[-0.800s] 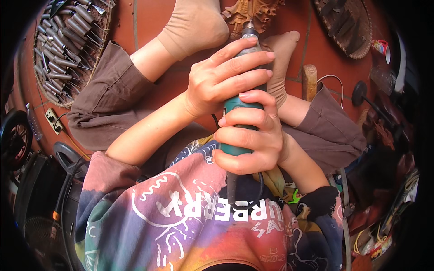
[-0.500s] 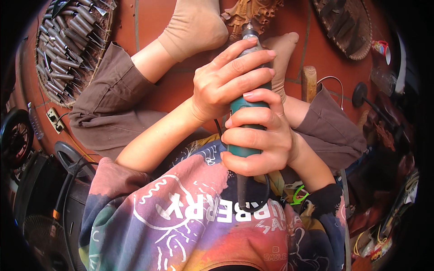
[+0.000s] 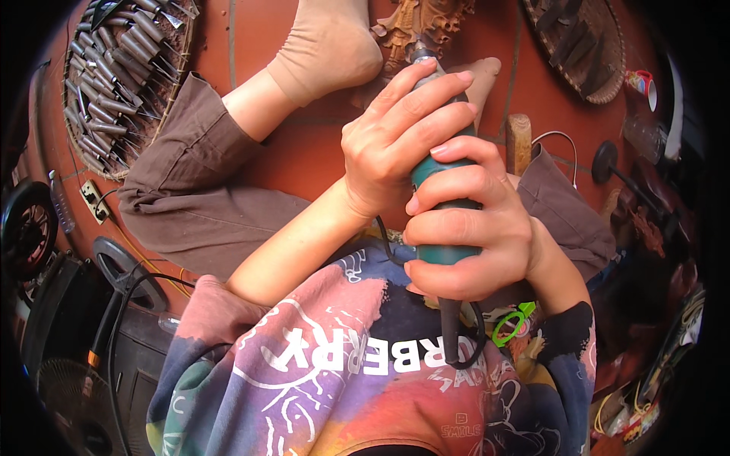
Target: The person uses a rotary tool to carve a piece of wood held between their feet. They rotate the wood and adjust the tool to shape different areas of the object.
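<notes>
Both my hands are closed around a die grinder [image 3: 447, 254] with a green body and a grey neck. My left hand [image 3: 384, 156] wraps its front part, with the fingers laid across the top. Just behind it, my right hand [image 3: 477, 228] grips the green body, the fingers curled over it. The grinder's metal nose [image 3: 420, 53] points away from me at a brown wood carving [image 3: 403, 26] with intricate relief, between my feet. Whatever bit is fitted cannot be made out against the carving. The grinder's black cord loops below my right hand, over my shirt.
At far left lies a woven tray [image 3: 185, 57] of many wooden-handled chisels [image 3: 114, 83]. Another round basket [image 3: 608, 90] with dark pieces lies far right. A wooden mallet-like handle [image 3: 519, 140] stands near my right knee. A socket strip [image 3: 93, 199] and a fan [image 3: 61, 403] are at left.
Both hands and the grinder's rear end have swung to the right. The nose stays near the carving, so the tool now slants more. My grip looks the same.
</notes>
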Demonstrator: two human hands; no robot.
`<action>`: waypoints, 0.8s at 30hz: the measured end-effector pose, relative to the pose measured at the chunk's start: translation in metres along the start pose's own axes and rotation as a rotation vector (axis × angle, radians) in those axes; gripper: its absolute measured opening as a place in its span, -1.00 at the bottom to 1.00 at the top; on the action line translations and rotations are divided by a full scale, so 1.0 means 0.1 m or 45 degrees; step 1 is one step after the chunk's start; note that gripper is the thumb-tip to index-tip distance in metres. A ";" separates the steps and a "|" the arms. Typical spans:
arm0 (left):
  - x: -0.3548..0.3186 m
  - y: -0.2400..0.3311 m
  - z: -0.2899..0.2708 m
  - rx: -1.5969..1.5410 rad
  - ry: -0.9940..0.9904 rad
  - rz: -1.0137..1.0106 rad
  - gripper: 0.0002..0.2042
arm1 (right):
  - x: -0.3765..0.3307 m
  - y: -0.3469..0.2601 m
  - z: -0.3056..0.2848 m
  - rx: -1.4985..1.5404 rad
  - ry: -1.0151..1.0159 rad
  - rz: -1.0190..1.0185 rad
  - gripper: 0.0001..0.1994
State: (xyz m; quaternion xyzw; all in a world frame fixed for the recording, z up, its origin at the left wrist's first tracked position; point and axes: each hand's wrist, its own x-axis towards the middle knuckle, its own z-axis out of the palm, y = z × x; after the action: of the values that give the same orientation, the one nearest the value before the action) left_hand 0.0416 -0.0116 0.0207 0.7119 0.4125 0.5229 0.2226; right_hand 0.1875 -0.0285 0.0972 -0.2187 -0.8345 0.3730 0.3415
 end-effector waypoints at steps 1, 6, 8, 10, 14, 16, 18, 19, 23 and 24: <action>0.01 -0.01 0.04 0.017 0.051 -0.005 -0.79 | 0.02 0.00 -0.03 0.014 -0.007 0.001 -0.81; 0.04 0.04 0.12 -0.006 0.176 -0.068 -0.79 | 0.15 0.03 -0.17 0.066 -0.068 -0.013 -0.84; 0.07 0.07 0.11 -0.011 0.175 -0.087 -0.78 | 0.19 0.03 -0.21 0.077 -0.090 -0.006 -0.84; 0.06 0.05 0.11 -0.002 0.173 -0.081 -0.78 | 0.20 0.02 -0.21 0.082 -0.102 0.009 -0.84; 0.04 -0.01 0.00 -0.025 0.053 -0.038 -0.78 | 0.10 -0.02 -0.05 0.024 -0.020 0.024 -0.81; 0.01 -0.09 -0.09 -0.024 -0.066 0.041 -0.79 | 0.01 -0.04 0.13 -0.048 0.062 0.025 -0.79; -0.01 -0.19 -0.16 -0.018 -0.153 0.143 -0.80 | -0.06 -0.03 0.37 -0.135 0.185 0.010 -0.78; -0.01 -0.24 -0.18 -0.016 -0.175 0.190 -0.81 | -0.07 -0.03 0.46 -0.155 0.234 0.013 -0.80; 0.00 -0.34 -0.34 -0.063 -0.376 0.303 -0.78 | -0.08 -0.02 0.71 -0.233 0.374 0.032 -0.85; 0.01 -0.35 -0.37 -0.067 -0.403 0.305 -0.79 | -0.09 -0.01 0.76 -0.249 0.386 0.026 -0.85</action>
State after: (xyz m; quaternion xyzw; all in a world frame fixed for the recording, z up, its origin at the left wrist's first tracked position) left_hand -0.0049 0.0046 0.0083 0.8232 0.2710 0.4377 0.2393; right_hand 0.1379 -0.0704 0.0575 -0.3129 -0.8035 0.2566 0.4366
